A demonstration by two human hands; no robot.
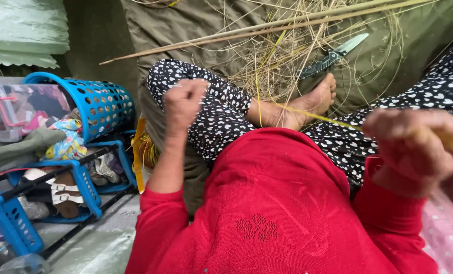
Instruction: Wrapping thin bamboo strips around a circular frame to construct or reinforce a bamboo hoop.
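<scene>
My left hand is clenched into a fist over my left knee, and whether it grips a fibre I cannot tell. My right hand, blurred, is closed around a thin yellow straw strand that stretches from it toward my bare foot. I sit cross-legged in black trousers with white hearts and a red sweater. A folding knife with a black handle lies open on the olive cloth beyond my foot, among loose dry straw.
Long dry stalks lie across the olive cloth. At the left a blue perforated basket lies on its side over a blue shoe rack holding sandals and cloths. A clear plastic box stands far left.
</scene>
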